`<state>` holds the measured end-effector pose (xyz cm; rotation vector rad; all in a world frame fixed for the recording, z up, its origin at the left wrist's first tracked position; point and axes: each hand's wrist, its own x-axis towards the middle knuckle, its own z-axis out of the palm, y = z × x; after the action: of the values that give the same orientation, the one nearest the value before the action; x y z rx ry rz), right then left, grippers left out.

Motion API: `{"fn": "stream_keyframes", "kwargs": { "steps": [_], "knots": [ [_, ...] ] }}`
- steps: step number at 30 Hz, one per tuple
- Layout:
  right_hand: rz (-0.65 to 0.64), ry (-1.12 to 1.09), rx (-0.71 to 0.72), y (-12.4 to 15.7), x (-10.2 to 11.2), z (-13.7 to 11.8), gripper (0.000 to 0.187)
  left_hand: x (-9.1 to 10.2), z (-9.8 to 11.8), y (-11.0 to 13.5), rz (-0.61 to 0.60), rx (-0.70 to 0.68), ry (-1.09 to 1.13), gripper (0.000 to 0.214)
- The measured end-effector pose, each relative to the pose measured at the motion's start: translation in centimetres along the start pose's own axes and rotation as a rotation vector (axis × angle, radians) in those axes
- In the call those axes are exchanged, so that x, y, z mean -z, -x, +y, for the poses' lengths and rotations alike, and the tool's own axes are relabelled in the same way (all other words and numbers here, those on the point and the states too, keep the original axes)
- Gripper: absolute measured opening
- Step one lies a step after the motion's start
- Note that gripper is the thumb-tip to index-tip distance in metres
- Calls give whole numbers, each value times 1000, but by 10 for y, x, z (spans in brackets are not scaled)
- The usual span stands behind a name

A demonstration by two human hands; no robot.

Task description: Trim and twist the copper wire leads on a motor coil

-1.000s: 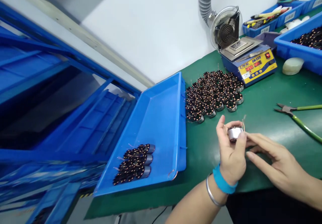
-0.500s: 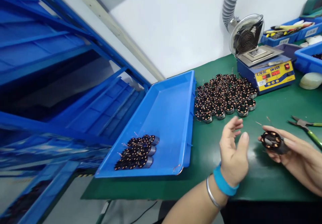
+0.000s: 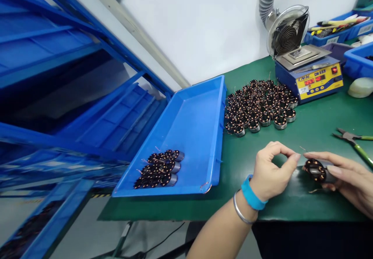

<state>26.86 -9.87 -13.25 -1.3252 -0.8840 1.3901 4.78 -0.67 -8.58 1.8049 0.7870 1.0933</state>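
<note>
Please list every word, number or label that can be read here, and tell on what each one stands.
"CM 55" and one unclear digit: on the yellow front panel of the blue heating station.
"CNN" (uncertain, blurred): logo at that panel's upper left.
"125" (uncertain), other digits too blurred: red digital displays on that panel.
Too small to read: white labels on the blue bins.

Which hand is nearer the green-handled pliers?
The right hand is nearer, just below the green-handled pliers without touching them. The left hand is farther left, beyond the copper-wound coil held by the right hand.
</note>
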Motion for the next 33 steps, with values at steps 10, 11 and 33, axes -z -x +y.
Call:
{"fn": "stream_keyframes", "kwargs": {
  "steps": [10, 11, 33],
  "knots": [
    [-18, 227, 71, -1, 9, -14, 83, 4, -2, -3, 46, -496, -272, 13],
    [-48, 235, 61, -3, 11, -14, 84, 4, -1, -2, 43, -514, -301, 3],
    [82, 432, 169, -18, 7, -60, 92, 12, 9, 3, 145, -524, -505, 11]
  ]
}}
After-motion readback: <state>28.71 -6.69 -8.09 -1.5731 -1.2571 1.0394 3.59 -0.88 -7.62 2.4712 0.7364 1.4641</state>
